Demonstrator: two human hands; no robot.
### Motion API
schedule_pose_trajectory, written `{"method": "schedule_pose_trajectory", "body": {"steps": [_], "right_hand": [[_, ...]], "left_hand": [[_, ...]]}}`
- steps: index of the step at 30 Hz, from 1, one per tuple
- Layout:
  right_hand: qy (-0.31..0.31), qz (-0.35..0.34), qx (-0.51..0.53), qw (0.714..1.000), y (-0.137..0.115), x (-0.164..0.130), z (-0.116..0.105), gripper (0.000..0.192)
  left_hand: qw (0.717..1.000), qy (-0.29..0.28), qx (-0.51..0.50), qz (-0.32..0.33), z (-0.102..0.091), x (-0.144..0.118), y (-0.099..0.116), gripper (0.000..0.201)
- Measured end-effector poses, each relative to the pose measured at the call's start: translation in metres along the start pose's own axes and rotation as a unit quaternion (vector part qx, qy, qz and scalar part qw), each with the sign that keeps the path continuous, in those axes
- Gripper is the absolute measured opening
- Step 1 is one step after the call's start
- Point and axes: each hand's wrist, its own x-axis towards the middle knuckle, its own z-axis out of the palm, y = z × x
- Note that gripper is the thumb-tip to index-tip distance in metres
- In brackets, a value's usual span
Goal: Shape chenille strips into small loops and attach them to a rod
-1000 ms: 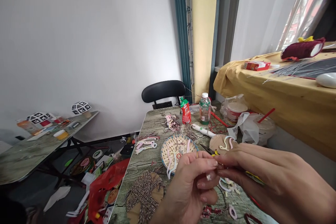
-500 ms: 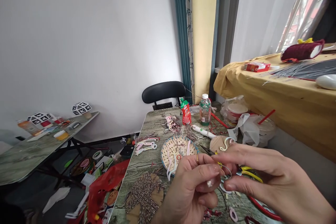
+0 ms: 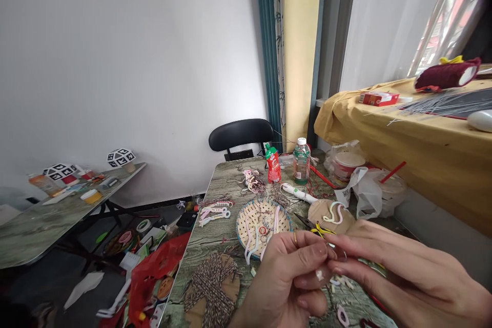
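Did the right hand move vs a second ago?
Yes. The right hand sank lower and nearer the camera, away from the woven basket; its fingertips meet the left hand.

The left hand (image 3: 292,277) and the right hand (image 3: 388,271) meet fingertip to fingertip low over the wood-grain table (image 3: 223,177), pinching a small thin metal ring (image 3: 338,252) between them; the left hand wears a gold finger ring (image 3: 295,238). Just beyond the left hand sits a round woven basket (image 3: 263,220) holding pale cord loops. Past the right fingertips lie yellow-handled scissors (image 3: 313,225) beside a tan pad (image 3: 331,213). To the left of the left hand lies a skein of brown-and-white twine (image 3: 211,282). Farther off stand a red tube (image 3: 272,163) and a green-labelled bottle (image 3: 301,160).
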Motion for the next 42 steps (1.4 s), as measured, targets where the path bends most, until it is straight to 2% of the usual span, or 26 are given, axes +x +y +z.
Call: {"method": "schedule_pose_trajectory", "body": {"steps": [5, 10, 14, 20, 26, 34, 37, 39, 42], "right_hand": [[-0.036, 0.052, 0.034, 0.997, 0.006, 0.002, -0.001, 0.055], [-0.059, 0.021, 0.049, 0.997, 0.004, 0.008, -0.001, 0.044], [-0.035, -0.002, 0.044, 0.998, 0.003, 0.009, 0.000, 0.043], [-0.019, 0.016, 0.072, 0.997, 0.008, 0.003, 0.004, 0.038], [-0.016, 0.018, 0.113, 0.993, 0.011, 0.001, 0.007, 0.031], [-0.026, 0.010, 0.124, 0.992, 0.016, -0.002, 0.007, 0.032], [-0.044, 0.044, 0.108, 0.992, 0.022, -0.004, 0.007, 0.043], [-0.033, 0.093, 0.084, 0.992, 0.023, -0.004, 0.007, 0.046], [-0.017, 0.190, 0.084, 0.978, 0.020, -0.003, 0.008, 0.013]], "left_hand": [[0.998, 0.009, 0.056, 0.008, 0.004, 0.000, 0.008, 0.003], [0.992, 0.025, 0.126, -0.007, 0.003, -0.001, 0.017, 0.003], [0.996, 0.000, 0.087, -0.024, -0.001, -0.001, 0.016, 0.012], [0.997, 0.039, 0.072, -0.010, -0.001, 0.002, 0.008, 0.005], [0.996, 0.033, 0.086, -0.002, 0.001, 0.003, 0.007, 0.005], [0.996, 0.034, 0.082, -0.011, 0.000, 0.004, 0.008, 0.004], [0.994, 0.051, 0.094, 0.010, 0.000, 0.004, 0.011, 0.005], [0.992, 0.060, 0.106, 0.036, 0.001, 0.005, 0.014, 0.005], [0.986, 0.072, 0.140, 0.057, 0.001, 0.007, 0.015, 0.004]]}}
